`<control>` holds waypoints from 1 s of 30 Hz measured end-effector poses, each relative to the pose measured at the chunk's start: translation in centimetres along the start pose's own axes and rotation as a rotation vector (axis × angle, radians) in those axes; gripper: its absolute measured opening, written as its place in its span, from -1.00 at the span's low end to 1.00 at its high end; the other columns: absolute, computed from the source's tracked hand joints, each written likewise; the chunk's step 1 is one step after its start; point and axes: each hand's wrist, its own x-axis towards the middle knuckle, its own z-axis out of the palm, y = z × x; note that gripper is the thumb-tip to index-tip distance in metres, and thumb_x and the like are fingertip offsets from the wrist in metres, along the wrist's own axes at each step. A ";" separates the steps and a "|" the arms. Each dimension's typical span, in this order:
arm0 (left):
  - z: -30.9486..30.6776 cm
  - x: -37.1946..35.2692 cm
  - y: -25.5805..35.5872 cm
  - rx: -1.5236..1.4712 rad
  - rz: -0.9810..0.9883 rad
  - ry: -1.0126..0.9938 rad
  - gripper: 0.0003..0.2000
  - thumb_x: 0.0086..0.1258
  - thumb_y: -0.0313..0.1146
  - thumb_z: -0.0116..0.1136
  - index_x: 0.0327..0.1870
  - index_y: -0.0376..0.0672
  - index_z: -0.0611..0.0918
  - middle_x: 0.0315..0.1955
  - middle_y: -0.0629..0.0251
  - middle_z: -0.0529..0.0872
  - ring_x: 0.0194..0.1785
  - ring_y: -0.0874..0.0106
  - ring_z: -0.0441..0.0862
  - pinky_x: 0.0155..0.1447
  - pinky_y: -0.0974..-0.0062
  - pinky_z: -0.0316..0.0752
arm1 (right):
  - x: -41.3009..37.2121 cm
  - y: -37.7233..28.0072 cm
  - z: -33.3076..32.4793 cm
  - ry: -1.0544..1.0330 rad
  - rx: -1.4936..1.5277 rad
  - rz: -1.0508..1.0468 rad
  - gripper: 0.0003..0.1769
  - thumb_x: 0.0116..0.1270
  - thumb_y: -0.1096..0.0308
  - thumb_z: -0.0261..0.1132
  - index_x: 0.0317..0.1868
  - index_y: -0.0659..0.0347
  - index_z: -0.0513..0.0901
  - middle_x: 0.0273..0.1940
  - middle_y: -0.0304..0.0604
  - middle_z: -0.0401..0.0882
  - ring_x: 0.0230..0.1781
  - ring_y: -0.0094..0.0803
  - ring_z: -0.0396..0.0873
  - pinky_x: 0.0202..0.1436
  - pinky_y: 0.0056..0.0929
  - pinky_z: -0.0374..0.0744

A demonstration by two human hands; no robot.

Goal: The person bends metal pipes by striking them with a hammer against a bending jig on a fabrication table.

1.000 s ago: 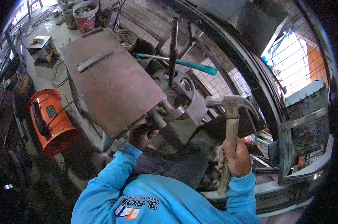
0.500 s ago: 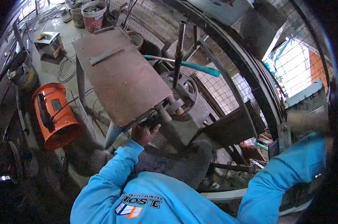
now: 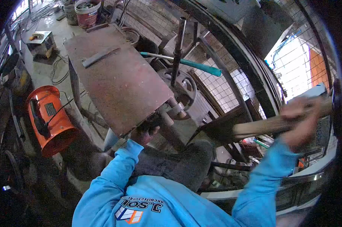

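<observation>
My left hand [image 3: 145, 137] is at the near corner of a rusty metal-topped table [image 3: 121, 83], its fingers curled in shadow around something dark under the edge; I cannot tell what it is. Just right of it, short round metal stubs [image 3: 174, 111] stick out from the table's side. My right hand [image 3: 301, 123], blurred by motion, is raised at the right with its fingers wrapped round a thick wooden stick [image 3: 256, 128]. The stick points left, its end apart from the table. A flat grey metal bar [image 3: 101, 57] lies across the tabletop.
An orange blower [image 3: 51, 119] stands on the floor to the left, near a metal box [image 3: 41, 44]. Beyond the table are a handwheel [image 3: 188, 89], an upright metal post [image 3: 178, 53] and a teal-handled pole [image 3: 201, 67]. Buckets [image 3: 88, 14] stand at the back.
My right hand has swung inward from the far right edge, bringing the wooden stick into plain view. My left hand stays at the table corner, while the view has shifted slightly.
</observation>
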 end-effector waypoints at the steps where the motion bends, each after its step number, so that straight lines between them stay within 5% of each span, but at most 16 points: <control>1: 0.0 0.4 0.0 -0.010 0.026 0.035 -0.73 0.26 -0.25 0.21 -0.08 -0.15 0.63 -0.14 0.08 0.68 -0.06 0.16 0.63 0.04 0.21 0.53 | -2.2 3.0 2.7 0.048 -0.170 0.105 -0.59 0.48 0.03 -0.05 -0.42 0.12 0.48 -0.59 -0.24 0.44 -0.60 -0.43 0.47 -0.46 -0.45 0.50; 2: 0.1 0.8 0.1 -0.018 0.053 0.070 -0.74 0.26 -0.26 0.21 -0.09 -0.16 0.63 -0.14 0.07 0.67 -0.08 0.14 0.62 0.03 0.20 0.53 | -4.4 5.9 5.5 0.078 -0.326 0.215 -0.62 0.46 0.05 -0.01 -0.43 0.12 0.47 -0.60 -0.26 0.43 -0.61 -0.47 0.45 -0.47 -0.48 0.47; 4: 0.1 1.3 0.6 -0.027 0.131 0.167 -0.76 0.24 -0.28 0.22 -0.12 -0.16 0.62 -0.18 0.06 0.67 -0.15 0.08 0.61 -0.01 0.16 0.52 | -6.0 9.7 4.2 -0.244 -0.450 0.646 -0.71 0.37 0.12 0.18 -0.37 0.17 0.51 -0.63 -0.26 0.44 -0.67 -0.46 0.46 -0.57 -0.41 0.49; 5: 0.5 1.9 0.7 -0.344 -0.052 0.117 -0.69 0.26 -0.23 0.22 -0.04 -0.16 0.58 -0.09 0.10 0.63 -0.09 0.13 0.60 0.00 0.19 0.54 | -5.9 10.0 3.5 -0.344 -0.501 0.759 -0.72 0.34 0.14 0.24 -0.37 0.18 0.52 -0.65 -0.26 0.44 -0.69 -0.47 0.47 -0.62 -0.39 0.49; 6: 0.5 1.2 0.8 -0.656 -0.253 0.045 -0.62 0.28 -0.17 0.22 0.05 -0.15 0.54 0.00 0.13 0.60 -0.04 0.18 0.60 0.01 0.22 0.56 | -4.0 7.8 2.5 -0.319 -0.526 0.681 -0.71 0.34 0.14 0.23 -0.40 0.17 0.49 -0.66 -0.25 0.44 -0.69 -0.48 0.48 -0.65 -0.41 0.48; 8: -0.3 1.2 1.4 -0.548 -0.194 0.026 -0.60 0.30 -0.16 0.21 0.08 -0.15 0.52 0.00 0.14 0.60 -0.04 0.21 0.60 -0.04 0.25 0.57 | -2.4 6.9 -0.2 -0.276 -0.333 0.410 -0.65 0.37 0.08 0.22 -0.46 0.14 0.45 -0.68 -0.22 0.45 -0.74 -0.50 0.46 -0.70 -0.52 0.44; 9: -0.7 1.1 1.6 -0.494 -0.165 0.019 -0.59 0.31 -0.15 0.21 0.10 -0.15 0.51 0.01 0.14 0.59 -0.04 0.23 0.61 -0.06 0.27 0.58 | -1.1 6.6 -0.8 -0.168 -0.122 0.503 -0.61 0.37 0.03 0.21 -0.48 0.13 0.43 -0.66 -0.21 0.49 -0.74 -0.48 0.49 -0.72 -0.56 0.43; 10: -0.8 1.1 1.6 -0.300 -0.050 0.060 -0.59 0.31 -0.16 0.22 0.10 -0.16 0.51 -0.01 0.13 0.61 -0.04 0.21 0.61 -0.06 0.25 0.58 | -1.8 8.3 -0.2 -0.122 -0.417 0.361 -0.62 0.36 0.03 0.22 -0.46 0.13 0.44 -0.66 -0.20 0.50 -0.73 -0.46 0.50 -0.70 -0.52 0.45; 12: -0.1 0.9 0.2 0.022 0.103 0.059 -0.58 0.30 -0.17 0.23 0.10 -0.16 0.51 -0.06 0.10 0.63 -0.06 0.15 0.62 -0.04 0.20 0.57 | -5.9 15.0 0.5 -0.412 -1.068 -0.174 -0.64 0.33 0.05 0.25 -0.42 0.16 0.49 -0.62 -0.17 0.54 -0.71 -0.43 0.52 -0.64 -0.44 0.50; 14: 2.3 0.2 -2.2 0.163 0.132 0.024 -0.58 0.28 -0.17 0.24 0.09 -0.17 0.53 -0.09 0.07 0.65 -0.08 0.08 0.62 -0.03 0.15 0.55 | -7.7 15.5 0.8 -0.637 -1.255 -0.116 -0.62 0.30 0.02 0.27 -0.33 0.23 0.54 -0.58 -0.13 0.57 -0.69 -0.42 0.54 -0.59 -0.37 0.52; 16: 1.6 0.3 -0.3 0.080 0.085 0.082 -0.59 0.26 -0.16 0.26 0.07 -0.17 0.54 -0.11 0.03 0.66 -0.09 0.02 0.62 -0.01 0.10 0.54 | -6.5 8.5 1.2 -0.353 -0.854 0.753 -0.52 0.28 -0.04 0.25 -0.20 0.31 0.57 -0.58 -0.12 0.58 -0.68 -0.42 0.55 -0.54 -0.32 0.52; 17: 0.6 0.3 1.3 -0.019 0.048 0.124 -0.59 0.25 -0.16 0.26 0.06 -0.16 0.56 -0.11 0.02 0.66 -0.09 -0.01 0.62 0.00 0.07 0.53 | -6.2 6.6 0.8 -0.328 -0.791 0.608 -0.49 0.23 -0.08 0.29 -0.25 0.30 0.56 -0.61 -0.19 0.51 -0.67 -0.44 0.53 -0.55 -0.34 0.52; 18: -0.1 0.8 1.9 -0.002 0.064 0.105 -0.60 0.26 -0.14 0.25 0.04 -0.16 0.57 -0.13 0.01 0.66 -0.11 -0.01 0.62 0.00 0.08 0.53 | -6.3 5.2 0.4 -0.192 -0.610 0.719 -0.52 0.22 -0.06 0.31 -0.25 0.26 0.53 -0.62 -0.24 0.45 -0.67 -0.47 0.50 -0.58 -0.38 0.51; 21: -2.3 1.3 4.0 0.087 0.047 0.079 -0.64 0.26 -0.10 0.23 -0.07 -0.16 0.62 -0.17 0.01 0.68 -0.13 0.02 0.63 -0.02 0.09 0.53 | -6.3 1.5 -2.2 0.046 -0.386 0.370 -0.57 0.25 -0.01 0.32 -0.27 0.23 0.48 -0.54 -0.24 0.48 -0.69 -0.50 0.43 -0.61 -0.49 0.47; 26: -2.9 1.0 5.6 0.175 -0.069 0.050 -0.66 0.24 -0.09 0.24 -0.12 -0.15 0.66 -0.18 0.06 0.70 -0.09 0.07 0.65 0.03 0.13 0.53 | -2.7 -7.2 -7.6 0.051 -0.453 -0.307 -0.59 0.34 0.01 0.20 -0.16 0.24 0.44 -0.38 -0.16 0.48 -0.48 -0.43 0.48 -0.39 -0.49 0.49; 30: -1.4 1.4 4.4 0.158 0.001 0.174 -0.52 0.27 0.07 0.15 -0.14 -0.25 0.65 -0.36 -0.05 0.70 -0.31 0.02 0.67 -0.13 0.15 0.58 | -0.5 -10.4 -6.6 0.227 -0.439 -0.705 -0.60 0.40 0.08 0.12 0.00 0.27 0.42 -0.21 -0.08 0.49 -0.30 -0.39 0.50 -0.22 -0.45 0.50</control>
